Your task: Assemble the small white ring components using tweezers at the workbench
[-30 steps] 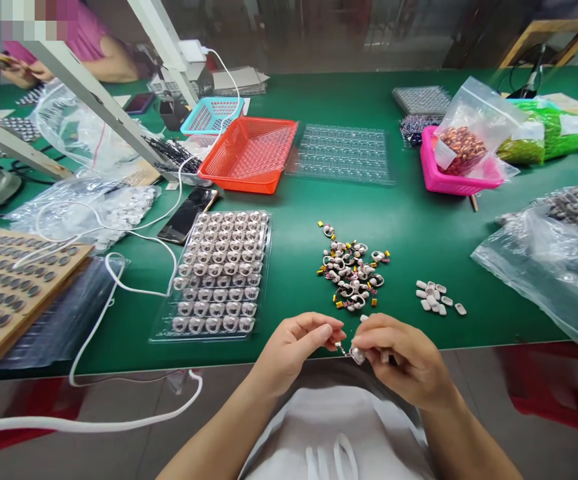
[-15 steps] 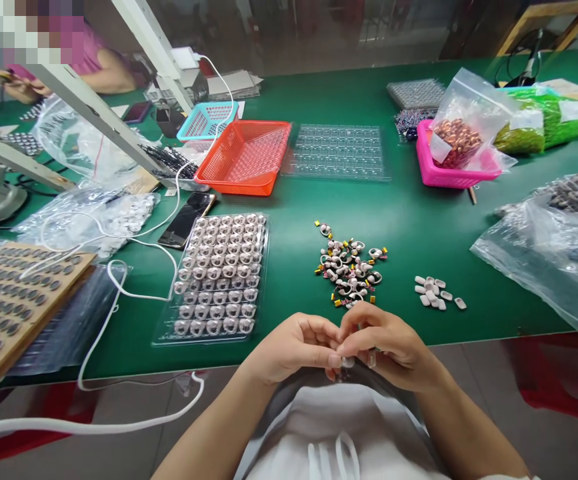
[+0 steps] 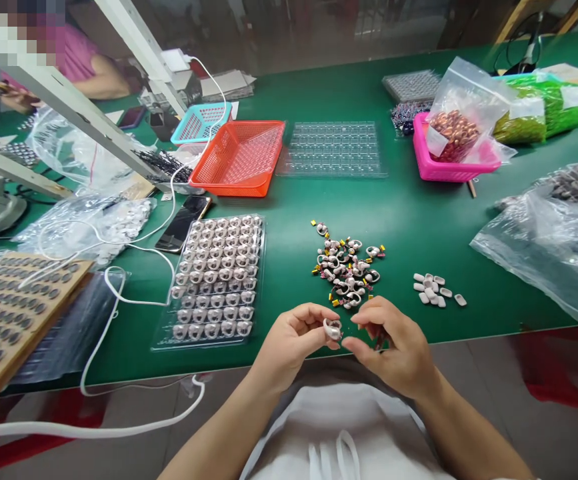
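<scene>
My left hand [image 3: 296,337] pinches a small white ring-shaped part [image 3: 332,328] between thumb and fingers, at the near edge of the green table [image 3: 419,220]. My right hand [image 3: 393,343] hovers just right of it with fingers curled and pinched; whether it holds anything I cannot make out. Just beyond my hands lies a loose pile of the same white ring parts with yellow and red bits [image 3: 347,265]. A small cluster of white caps [image 3: 435,289] sits to the right of the pile. A clear tray filled with rows of white parts [image 3: 217,275] lies to the left.
Behind are an orange basket [image 3: 239,158], a teal basket [image 3: 199,123], an empty clear tray [image 3: 333,148] and a pink basket with a bag of copper coils [image 3: 451,137]. Plastic bags [image 3: 553,240] lie right. A phone [image 3: 183,223], white cable [image 3: 119,287] and wooden board [image 3: 9,313] lie left. Another person [image 3: 73,63] sits far left.
My hands were pressed together over the small part; now they have drawn apart, and the white ring part sits in my left fingers alone. The view has tilted slightly.
</scene>
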Motion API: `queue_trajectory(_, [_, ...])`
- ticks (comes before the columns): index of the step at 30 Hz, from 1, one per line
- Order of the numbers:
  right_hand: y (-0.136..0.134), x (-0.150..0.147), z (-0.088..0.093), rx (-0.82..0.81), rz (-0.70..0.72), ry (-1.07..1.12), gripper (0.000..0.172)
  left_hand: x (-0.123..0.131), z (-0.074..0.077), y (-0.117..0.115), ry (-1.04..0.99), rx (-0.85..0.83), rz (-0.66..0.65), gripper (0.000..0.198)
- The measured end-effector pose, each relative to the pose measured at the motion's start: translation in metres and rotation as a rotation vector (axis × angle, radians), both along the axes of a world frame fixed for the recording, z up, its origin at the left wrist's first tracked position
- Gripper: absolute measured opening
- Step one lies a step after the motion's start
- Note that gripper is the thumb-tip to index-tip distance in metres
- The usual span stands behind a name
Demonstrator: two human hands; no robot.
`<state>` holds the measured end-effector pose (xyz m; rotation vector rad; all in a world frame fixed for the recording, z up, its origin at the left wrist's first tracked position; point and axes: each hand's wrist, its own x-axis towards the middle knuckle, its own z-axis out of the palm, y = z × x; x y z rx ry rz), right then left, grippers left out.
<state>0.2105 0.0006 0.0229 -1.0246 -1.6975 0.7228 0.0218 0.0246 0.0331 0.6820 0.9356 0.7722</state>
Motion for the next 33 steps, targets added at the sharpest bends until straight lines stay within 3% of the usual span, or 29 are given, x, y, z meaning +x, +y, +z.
queue_trajectory(8, [-0.006,-0.010,0.003,0.076,-0.036,-0.096,0.022,0.007,0.006,-0.005,0.058,0.082,0.048,0.011])
queue_trajectory(14, [-0.006,-0.003,0.005,-0.199,0.022,0.014,0.018,0.005,0.013,-0.013,0.319,0.335,0.050,0.012])
queue_trajectory(18, [-0.007,-0.002,0.006,-0.322,0.049,0.101,0.013,0.006,0.007,-0.019,0.486,0.573,0.088,0.023])
queue_trajectory(21, [-0.008,-0.003,0.004,-0.386,0.088,0.190,0.010,0.008,0.003,-0.019,0.504,0.658,0.119,0.029])
queue_trajectory(28, [-0.011,-0.009,-0.005,-0.341,0.099,0.342,0.014,0.010,0.003,-0.016,0.357,0.558,0.146,0.022])
queue_trajectory(33, [-0.010,-0.012,0.002,-0.193,0.045,0.237,0.019,0.010,0.004,-0.018,0.193,0.426,0.116,0.015])
